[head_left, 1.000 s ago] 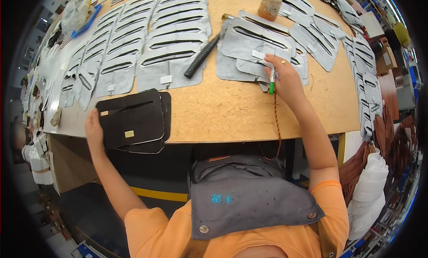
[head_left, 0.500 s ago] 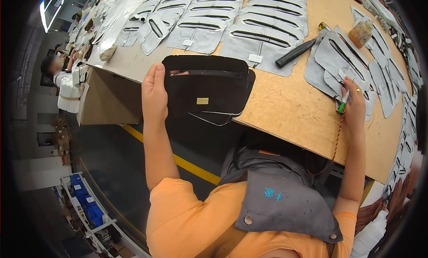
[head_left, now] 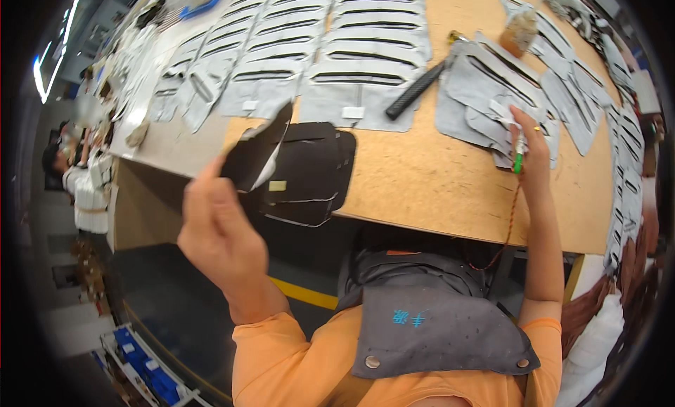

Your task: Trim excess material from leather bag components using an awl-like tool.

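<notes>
My left hand [head_left: 221, 231], a little blurred, pinches the near left edge of a dark fabric panel [head_left: 253, 150]. That panel is bent upward, showing a white patch near its fold. Under it, more dark panels [head_left: 309, 161] with a small gold-coloured tag lie at the table's front edge, partly overhanging. My right hand [head_left: 531, 147] is closed around a slim pen-like tool [head_left: 519, 161] with a green end, tied to a twisted orange-and-black cord [head_left: 511, 221]. It rests over a stack of grey slotted pieces [head_left: 467, 101].
Rows of grey slotted pieces [head_left: 369, 45] cover the table [head_left: 401, 171]. A hammer with a black grip [head_left: 415, 91] lies beside the stack, near an amber-coloured lump [head_left: 519, 33]. Farther left, a person works by piled white material [head_left: 91, 189].
My left hand has moved down and left, bending the top dark panel up off those beneath. My right hand stays on the grey stack with the tool. The whole view has shifted.
</notes>
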A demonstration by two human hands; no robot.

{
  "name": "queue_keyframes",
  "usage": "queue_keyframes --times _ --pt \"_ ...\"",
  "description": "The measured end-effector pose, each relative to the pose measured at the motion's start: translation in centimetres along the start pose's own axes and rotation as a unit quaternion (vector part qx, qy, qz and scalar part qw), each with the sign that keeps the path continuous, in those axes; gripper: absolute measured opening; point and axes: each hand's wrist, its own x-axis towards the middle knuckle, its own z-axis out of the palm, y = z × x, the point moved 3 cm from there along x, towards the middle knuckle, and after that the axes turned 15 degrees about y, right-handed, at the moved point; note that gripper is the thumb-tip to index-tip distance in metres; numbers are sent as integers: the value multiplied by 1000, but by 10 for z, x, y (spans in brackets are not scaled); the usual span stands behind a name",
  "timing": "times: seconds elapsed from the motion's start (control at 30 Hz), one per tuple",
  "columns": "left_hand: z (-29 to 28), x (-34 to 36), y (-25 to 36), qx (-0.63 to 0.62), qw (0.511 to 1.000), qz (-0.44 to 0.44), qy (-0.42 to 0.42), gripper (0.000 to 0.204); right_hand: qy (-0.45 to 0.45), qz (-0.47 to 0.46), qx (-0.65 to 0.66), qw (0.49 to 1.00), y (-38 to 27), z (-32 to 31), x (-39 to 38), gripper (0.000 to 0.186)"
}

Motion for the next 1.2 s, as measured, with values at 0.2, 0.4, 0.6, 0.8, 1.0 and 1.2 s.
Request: queue_keyframes --times 0.2,0.4,0.6,0.8,1.0,1.2 --pt "120 -112 49 -229 899 35 -372 17 43 0 23 999 -49 -24 3 23" --pt "144 -121 43 -238 866 122 -422 24 33 217 162 962 -36 -44 -45 11" --pt "153 -142 39 -244 848 183 -434 26 -29 225 203 952 -71 -21 -73 10" --pt "150 -144 38 -225 848 190 -441 31 -44 164 164 972 -77 -11 -72 9" --pt "151 -143 37 -214 845 196 -449 32 -37 95 126 987 -82 -7 -67 9" --pt "151 -145 38 -191 850 208 -445 32 -46 28 60 997 -88 -2 -70 16"
